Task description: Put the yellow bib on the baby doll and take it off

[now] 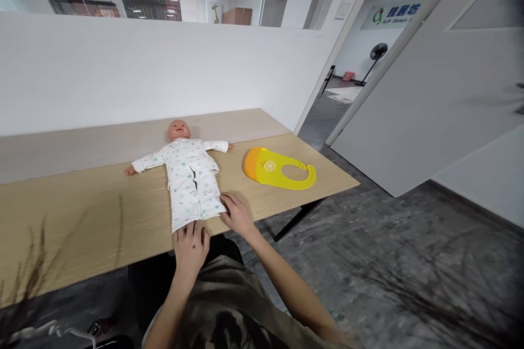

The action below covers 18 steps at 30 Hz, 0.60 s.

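A baby doll [179, 130] lies on its back on the table with its arms stretched out to both sides. It wears a white patterned pajama top [186, 155] and matching pajama pants [195, 196]; its feet do not show. My left hand [191, 245] rests at the hem of the pant leg on the left, fingers apart and laid over the table edge. Beside the other pant leg's hem lies my right hand [237, 212], its fingertips touching the cloth and its fingers loosely spread. To the right of the doll is a yellow bib [276, 169] with an orange pocket.
The wooden table [82, 212] stands against a low wall [143, 71] with glass above it. Its right end is near a doorway and an open grey door [413, 103]. A black fan [379, 52] stands in the room beyond. Dark blurred strands cross the lower corners.
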### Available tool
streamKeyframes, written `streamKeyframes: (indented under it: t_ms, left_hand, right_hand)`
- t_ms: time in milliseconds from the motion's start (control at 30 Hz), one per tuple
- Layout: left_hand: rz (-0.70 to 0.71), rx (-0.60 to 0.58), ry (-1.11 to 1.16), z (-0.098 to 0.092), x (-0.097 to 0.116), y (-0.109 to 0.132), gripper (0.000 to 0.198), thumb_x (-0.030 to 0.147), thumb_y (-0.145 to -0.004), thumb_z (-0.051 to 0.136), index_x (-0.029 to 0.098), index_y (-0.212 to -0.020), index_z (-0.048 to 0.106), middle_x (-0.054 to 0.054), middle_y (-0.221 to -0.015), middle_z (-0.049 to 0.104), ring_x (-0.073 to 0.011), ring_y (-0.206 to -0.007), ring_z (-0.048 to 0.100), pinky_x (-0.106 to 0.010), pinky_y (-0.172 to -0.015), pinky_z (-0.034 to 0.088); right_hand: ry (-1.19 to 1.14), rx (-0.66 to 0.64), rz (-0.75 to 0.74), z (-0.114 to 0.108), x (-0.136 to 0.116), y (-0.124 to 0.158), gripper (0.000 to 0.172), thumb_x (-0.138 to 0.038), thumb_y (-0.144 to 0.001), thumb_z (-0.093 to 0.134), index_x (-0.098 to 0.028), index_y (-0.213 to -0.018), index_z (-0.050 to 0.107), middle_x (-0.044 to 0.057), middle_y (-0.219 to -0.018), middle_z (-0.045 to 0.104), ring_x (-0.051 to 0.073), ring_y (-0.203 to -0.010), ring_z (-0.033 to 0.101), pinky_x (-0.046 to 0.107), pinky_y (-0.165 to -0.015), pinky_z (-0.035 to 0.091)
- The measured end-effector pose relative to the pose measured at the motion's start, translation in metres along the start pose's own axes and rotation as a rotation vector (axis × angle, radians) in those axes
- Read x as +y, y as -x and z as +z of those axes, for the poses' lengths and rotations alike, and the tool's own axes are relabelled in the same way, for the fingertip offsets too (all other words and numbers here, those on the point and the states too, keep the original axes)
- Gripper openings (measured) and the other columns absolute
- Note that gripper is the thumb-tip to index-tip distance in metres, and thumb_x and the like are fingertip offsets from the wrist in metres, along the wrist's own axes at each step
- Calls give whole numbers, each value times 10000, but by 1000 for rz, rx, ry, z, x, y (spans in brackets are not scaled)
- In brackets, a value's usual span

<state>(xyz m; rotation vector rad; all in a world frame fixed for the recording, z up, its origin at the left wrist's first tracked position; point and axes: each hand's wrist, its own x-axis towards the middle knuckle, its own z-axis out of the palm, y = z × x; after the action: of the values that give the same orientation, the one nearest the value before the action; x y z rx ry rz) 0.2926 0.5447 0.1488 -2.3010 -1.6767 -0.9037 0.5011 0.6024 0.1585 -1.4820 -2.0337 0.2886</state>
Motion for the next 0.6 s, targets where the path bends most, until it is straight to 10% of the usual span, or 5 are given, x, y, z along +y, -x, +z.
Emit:
streamKeyframes:
  t_ms: [400, 600]
  left_hand:
    - [-7, -34, -194, -4, 5, 1, 310, 271, -1037, 554, 138, -1183, 794, -163, -1176, 785, -392, -1045, 679, -533, -912, 461]
    - [21, 54, -140, -3, 10, 3, 292, 227, -1034, 544, 154, -1171, 791, -170, -1200, 783, -387, -1105, 694, -546, -980, 490]
  right_hand:
    - [11, 32, 18, 2, -9, 4, 375, -184, -957, 632, -141, -1317, 729, 150, -1354, 724, 312, -1252, 673, 460, -1115, 554]
    - [36, 62, -98, 20, -18, 6, 522, -189, -986, 618, -219, -1506, 650, 182, -1657, 467, 340, -1461, 556, 502, -1180, 531]
